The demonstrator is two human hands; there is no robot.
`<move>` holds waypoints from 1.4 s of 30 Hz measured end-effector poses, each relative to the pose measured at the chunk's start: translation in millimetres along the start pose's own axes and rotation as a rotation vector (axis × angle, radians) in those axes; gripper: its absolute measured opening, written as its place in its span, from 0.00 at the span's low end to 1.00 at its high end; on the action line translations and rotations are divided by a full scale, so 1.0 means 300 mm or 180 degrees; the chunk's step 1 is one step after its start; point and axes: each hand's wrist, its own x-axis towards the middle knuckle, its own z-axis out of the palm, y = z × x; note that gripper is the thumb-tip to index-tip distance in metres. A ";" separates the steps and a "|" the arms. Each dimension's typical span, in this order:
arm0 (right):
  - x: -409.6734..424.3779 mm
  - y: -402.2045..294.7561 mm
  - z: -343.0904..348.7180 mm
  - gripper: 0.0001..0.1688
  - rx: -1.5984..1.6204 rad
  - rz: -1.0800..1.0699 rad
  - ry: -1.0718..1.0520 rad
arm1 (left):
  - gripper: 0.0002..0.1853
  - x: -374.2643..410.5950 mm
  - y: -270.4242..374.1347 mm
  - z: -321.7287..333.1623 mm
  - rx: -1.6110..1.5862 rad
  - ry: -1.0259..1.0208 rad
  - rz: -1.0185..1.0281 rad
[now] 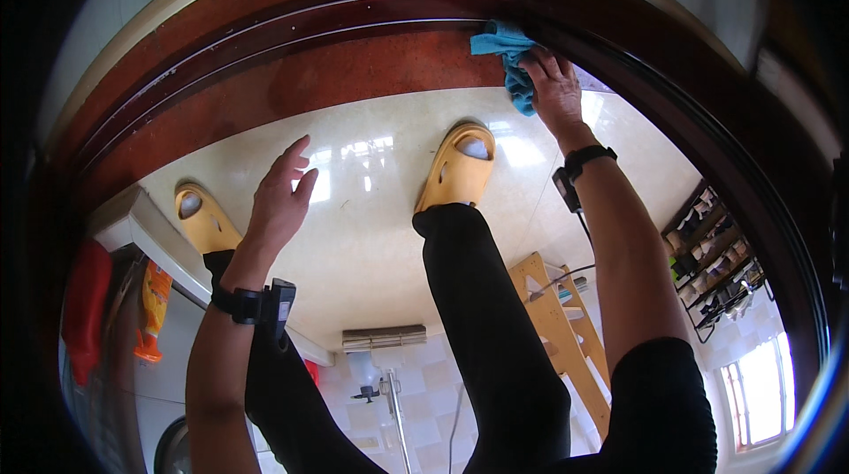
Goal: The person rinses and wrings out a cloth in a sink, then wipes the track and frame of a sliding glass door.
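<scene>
My right hand (556, 84) grips a blue-green cloth (517, 63), which is bunched on the reddish-brown stone threshold (371, 63) where it meets the dark door frame. Part of the cloth hangs over the edge toward the pale floor tiles. My left hand (282, 192) is raised in front of me with its fingers apart and nothing in them. Two thin metal-coloured rails run along the dark red track (318, 20) beyond the threshold. Each wrist wears a black strap with a small device.
My feet stand in yellow slippers (457, 165) on the glossy tiles. A wooden ladder-like frame (554, 321) and a shoe rack (713, 252) are at right. A flat mop (385, 338) is behind me. Red and orange packages (156, 295) stand at left.
</scene>
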 end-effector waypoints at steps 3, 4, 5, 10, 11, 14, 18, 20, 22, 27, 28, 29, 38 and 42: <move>-0.005 -0.057 -0.057 0.14 0.0026 0.0313 -0.0478 | 0.26 -0.038 0.095 -0.033 -0.0028 0.0015 0.0240; -0.022 -0.060 -0.067 0.10 -0.0270 -0.0093 -0.0335 | 0.25 -0.054 0.130 -0.058 -0.0103 0.0043 0.0294; -0.063 -0.054 -0.054 0.06 -0.0153 -0.0292 -0.0207 | 0.25 -0.072 0.163 -0.091 -0.0178 0.0072 0.0355; -0.295 -0.284 -0.325 0.08 0.1683 -0.0176 -0.0745 | 0.26 -0.176 0.239 -0.290 -0.0113 0.0383 0.0460; -0.353 -0.319 -0.372 0.07 0.1782 0.0205 -0.0853 | 0.26 -0.196 0.249 -0.332 -0.0059 0.0459 0.0472; -0.529 -0.386 -0.510 0.06 0.1856 0.1678 -0.1097 | 0.27 -0.283 0.310 -0.447 -0.0054 0.0605 0.0643; -0.741 -0.427 -0.728 0.08 0.1974 0.2575 -0.1310 | 0.29 -0.452 0.491 -0.583 0.0151 0.0824 0.1342; -0.828 -0.452 -0.845 0.09 0.2007 0.2699 -0.1286 | 0.32 -0.548 0.625 -0.634 0.0333 0.0894 0.1980; -0.898 -0.481 -0.981 0.10 0.2123 0.2820 -0.1216 | 0.35 -0.670 0.827 -0.680 0.0182 0.0609 0.2428; -0.989 -0.563 -1.369 0.10 0.2340 0.3157 -0.0952 | 0.47 -1.032 1.341 -0.755 0.0184 0.0454 0.3569; -1.006 -0.566 -1.431 0.10 0.2346 0.3130 -0.0820 | 0.49 -1.104 1.436 -0.778 0.0110 0.0372 0.3686; -1.024 -0.568 -1.493 0.10 0.2354 0.3107 -0.0708 | 0.52 -1.175 1.521 -0.798 0.0037 0.0272 0.3786; -1.056 -0.649 -1.719 0.13 0.3157 0.3761 0.1237 | 0.68 -1.656 1.805 -0.879 -0.0288 0.0384 0.5429; -1.043 -0.715 -1.766 0.14 0.3313 0.3696 0.1866 | 0.69 -1.769 1.760 -0.811 -0.0413 0.0994 0.5625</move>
